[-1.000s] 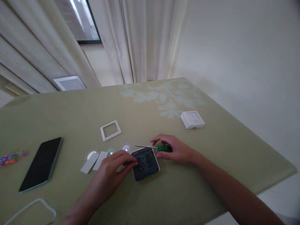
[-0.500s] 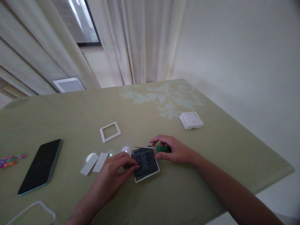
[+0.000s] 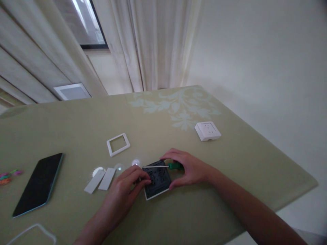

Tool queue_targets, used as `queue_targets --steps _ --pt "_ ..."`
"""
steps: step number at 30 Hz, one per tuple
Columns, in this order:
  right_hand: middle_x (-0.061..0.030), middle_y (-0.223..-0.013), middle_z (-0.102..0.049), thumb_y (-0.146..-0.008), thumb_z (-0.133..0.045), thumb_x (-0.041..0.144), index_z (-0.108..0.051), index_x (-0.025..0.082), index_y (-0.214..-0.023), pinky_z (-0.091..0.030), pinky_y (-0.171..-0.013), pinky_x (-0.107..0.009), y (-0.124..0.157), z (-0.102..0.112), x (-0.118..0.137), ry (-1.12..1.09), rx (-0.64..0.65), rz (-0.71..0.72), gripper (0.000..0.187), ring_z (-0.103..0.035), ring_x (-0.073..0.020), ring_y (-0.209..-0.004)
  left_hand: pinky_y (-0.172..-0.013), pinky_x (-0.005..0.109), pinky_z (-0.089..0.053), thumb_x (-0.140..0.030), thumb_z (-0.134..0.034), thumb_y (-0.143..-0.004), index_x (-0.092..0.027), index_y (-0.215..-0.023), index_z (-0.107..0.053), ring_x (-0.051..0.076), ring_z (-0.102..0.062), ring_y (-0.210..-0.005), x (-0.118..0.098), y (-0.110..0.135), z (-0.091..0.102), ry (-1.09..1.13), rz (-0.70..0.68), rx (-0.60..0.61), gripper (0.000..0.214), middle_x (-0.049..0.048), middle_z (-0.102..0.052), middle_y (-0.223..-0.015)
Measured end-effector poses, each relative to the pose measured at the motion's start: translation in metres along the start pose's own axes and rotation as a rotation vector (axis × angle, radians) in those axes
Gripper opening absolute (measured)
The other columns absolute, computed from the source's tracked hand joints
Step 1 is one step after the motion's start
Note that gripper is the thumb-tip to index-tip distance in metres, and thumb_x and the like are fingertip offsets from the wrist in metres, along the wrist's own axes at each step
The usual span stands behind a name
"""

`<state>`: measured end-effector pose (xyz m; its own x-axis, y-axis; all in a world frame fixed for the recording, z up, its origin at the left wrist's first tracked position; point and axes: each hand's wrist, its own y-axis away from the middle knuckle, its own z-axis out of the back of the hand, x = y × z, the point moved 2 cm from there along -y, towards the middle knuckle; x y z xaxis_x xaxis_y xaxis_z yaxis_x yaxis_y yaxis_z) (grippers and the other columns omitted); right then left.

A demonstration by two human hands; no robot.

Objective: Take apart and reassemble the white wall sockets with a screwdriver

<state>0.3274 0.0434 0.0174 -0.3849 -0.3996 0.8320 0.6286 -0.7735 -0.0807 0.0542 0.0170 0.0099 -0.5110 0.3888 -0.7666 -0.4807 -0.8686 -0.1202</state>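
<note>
Panel (image 3: 160, 177) at grn tbl (image 3: 245, 163), curtains (image 3: 163, 44) behind; L fingers (image 3: 139, 174) narrow, R fingers (image 3: 176, 156) hold screwdriver (image 3: 172, 166).

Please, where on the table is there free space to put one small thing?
Free: between the white frame and the white socket box, beyond the right hand; also between the frame and the table's far edge. Crowded: around the left hand, where the dark plate, screwdriver and white strips are close.

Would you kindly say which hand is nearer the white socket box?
Right. The right hand is below and left of the white socket box in view; the left hand is farther left and lower.
</note>
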Motion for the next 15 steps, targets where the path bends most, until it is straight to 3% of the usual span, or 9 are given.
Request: queue_targets --steps 7,15 --pt "-0.0128 -0.134 -0.066 -0.072 -0.095 0.047 -0.061 0.022 -0.143 -0.050 -0.108 -0.043 0.0000 -0.0023 0.0025 0.062 0.033 0.021 0.083 -0.064 -0.0292 -0.123 -0.071 0.028 -0.053 -0.032 -0.068 -0.100 -0.026 -0.090 -0.076 0.019 -0.069 -0.081 -0.0026 -0.0017 0.0049 -0.030 -0.055 -0.070 0.014 0.0016 -0.072 -0.088" --pt "-0.0125 -0.138 -0.065 -0.074 -0.092 0.049 -0.056 0.023 -0.146 -0.050 -0.107 -0.042 0.0038 -0.0038 0.0039 0.132 0.063 0.030 0.085 -0.064 -0.0298 -0.125 -0.068 0.026 -0.054 -0.028 -0.070 -0.097 -0.025 -0.086 -0.075 0.018 -0.070 -0.077 -0.0038 -0.0042 0.0046 0.092 0.041 0.015 0.012 0.0009 -0.072 -0.084"
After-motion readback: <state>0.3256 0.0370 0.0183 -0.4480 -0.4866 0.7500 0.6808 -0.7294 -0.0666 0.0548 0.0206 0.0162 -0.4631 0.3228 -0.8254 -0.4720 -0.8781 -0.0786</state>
